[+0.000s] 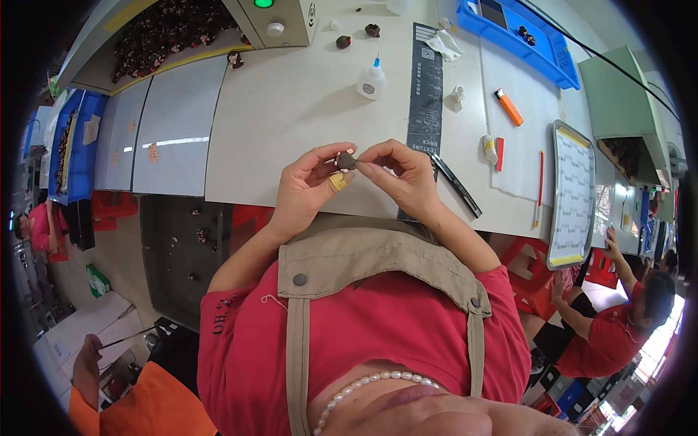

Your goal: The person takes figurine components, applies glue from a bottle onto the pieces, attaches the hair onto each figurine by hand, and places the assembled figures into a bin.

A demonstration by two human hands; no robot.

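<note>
My left hand [309, 185] holds a small dark brown figurine [347, 161] with pale pink bits between thumb and fingers, above the near edge of the table. A yellow wrap [338, 180] covers the left thumb's tip. My right hand [403, 178] is closed in a pinch at the figurine's right side. Whatever tiny part lies between those right fingertips is too small to make out. Farther off stands a white squeeze bottle [371, 82] with a blue needle tip. Two dark round pieces, one [343, 42] beside another [372, 30], lie beyond it.
A black pen [456, 187], an orange tool [509, 107], a thin red stick [539, 189] and a metal tray [590, 189] lie to the right. A blue bin [563, 62] stands far right. Many dark pieces [171, 33] fill the machine at far left. Other people sit nearby.
</note>
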